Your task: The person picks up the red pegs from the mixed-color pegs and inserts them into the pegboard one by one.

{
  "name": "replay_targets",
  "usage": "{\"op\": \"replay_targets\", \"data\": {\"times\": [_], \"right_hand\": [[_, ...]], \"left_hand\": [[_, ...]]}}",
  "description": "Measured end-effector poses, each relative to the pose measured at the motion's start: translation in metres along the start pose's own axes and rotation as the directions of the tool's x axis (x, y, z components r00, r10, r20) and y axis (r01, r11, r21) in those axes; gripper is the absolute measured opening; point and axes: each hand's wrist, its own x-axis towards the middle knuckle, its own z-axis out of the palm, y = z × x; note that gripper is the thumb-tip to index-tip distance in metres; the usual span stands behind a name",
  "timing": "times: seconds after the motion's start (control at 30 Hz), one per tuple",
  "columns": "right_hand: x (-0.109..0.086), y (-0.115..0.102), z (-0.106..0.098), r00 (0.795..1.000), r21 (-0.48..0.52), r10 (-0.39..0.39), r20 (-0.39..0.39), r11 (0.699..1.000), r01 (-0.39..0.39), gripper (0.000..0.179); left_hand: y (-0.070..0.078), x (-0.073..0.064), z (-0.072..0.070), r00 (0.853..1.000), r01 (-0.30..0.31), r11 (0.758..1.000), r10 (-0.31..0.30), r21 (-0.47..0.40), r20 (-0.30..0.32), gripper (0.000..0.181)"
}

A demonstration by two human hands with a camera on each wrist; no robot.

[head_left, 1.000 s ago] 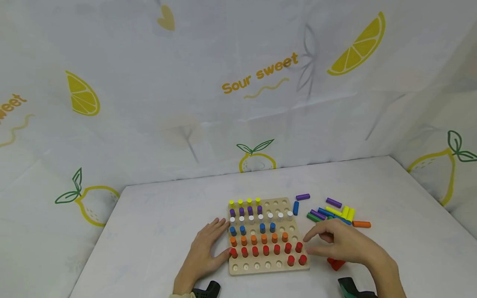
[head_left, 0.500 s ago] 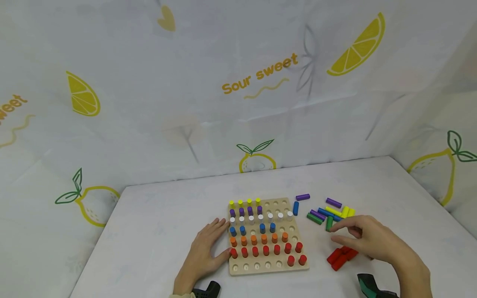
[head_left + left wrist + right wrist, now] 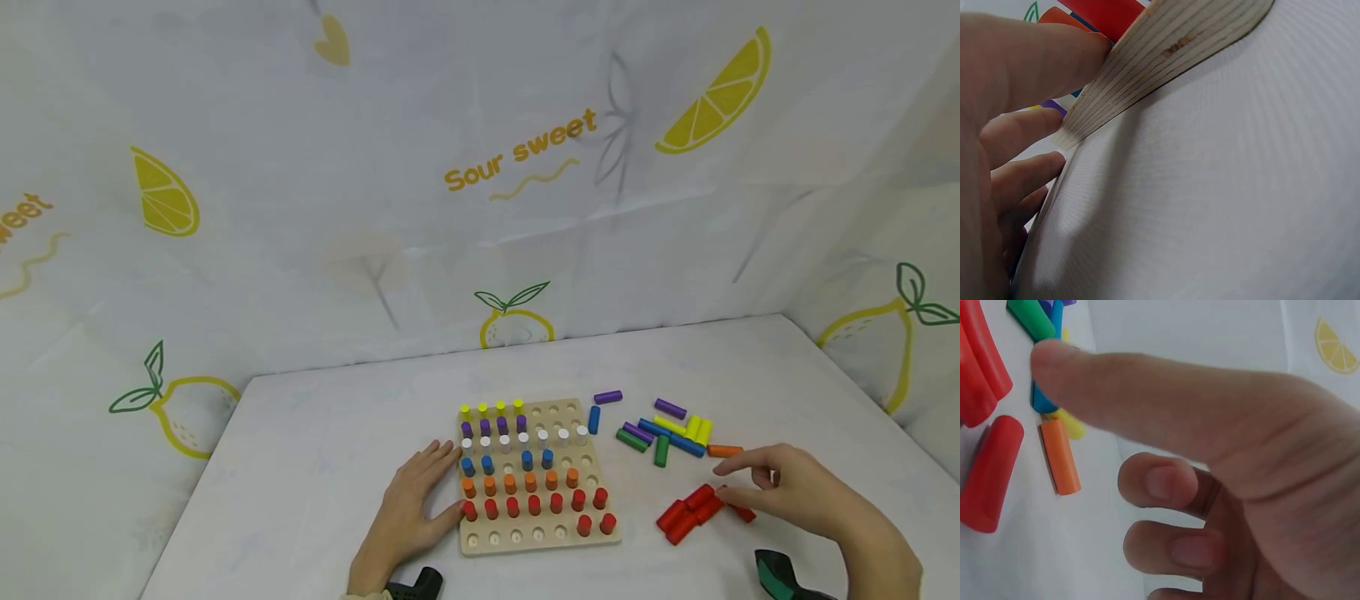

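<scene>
A wooden pegboard [image 3: 517,545] lies on the table with rows of yellow, purple, white, blue, orange and red pegs standing in it. Two red pegs [image 3: 607,523] stand at the right end of its nearest row. My left hand [image 3: 408,508] rests at the board's left edge, thumb against its side [image 3: 1160,59] in the left wrist view. On the right, my right hand [image 3: 798,492] hovers over loose red pegs [image 3: 682,527], thumb and index finger apart with nothing between them. One red peg [image 3: 991,475] lies apart from the others in the right wrist view.
Beyond the right hand lie loose pegs: orange [image 3: 724,451], green [image 3: 661,451], yellow [image 3: 703,432], blue [image 3: 594,419] and purple [image 3: 670,408]. A lemon-print cloth [image 3: 300,250] hangs behind the table. Vacant holes [image 3: 516,535] show in the board's nearest row.
My right hand has moved right, from beside the board's right edge to over the loose red pegs, uncovering several of them. The left hand stays at the board's edge.
</scene>
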Motion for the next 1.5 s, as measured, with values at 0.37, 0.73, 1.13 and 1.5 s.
{"op": "replay_targets", "data": {"times": [0.37,0.73,1.13,1.5], "right_hand": [[0.006,0.017,0.007,0.992,0.024,0.116,0.048,0.993,-0.117,0.044],[0.012,0.015,0.012,0.988,0.021,0.147,0.056,0.989,-0.149,0.039],[0.017,0.007,0.016,0.993,-0.004,0.113,0.029,0.994,-0.113,0.027],[0.021,0.009,0.016,0.99,-0.004,0.138,-0.003,0.99,-0.138,0.033]], "left_hand": [[0.001,-0.001,-0.001,1.0,0.005,1.0,-0.005,0.001,-0.001,0.065],[0.0,-0.001,0.001,1.0,0.0,1.0,0.0,0.005,-0.003,0.065],[-0.001,-0.001,0.001,1.0,-0.005,1.0,0.005,-0.009,-0.005,0.065],[-0.002,-0.001,0.002,1.0,-0.01,1.0,0.01,-0.005,-0.014,0.065]]}}
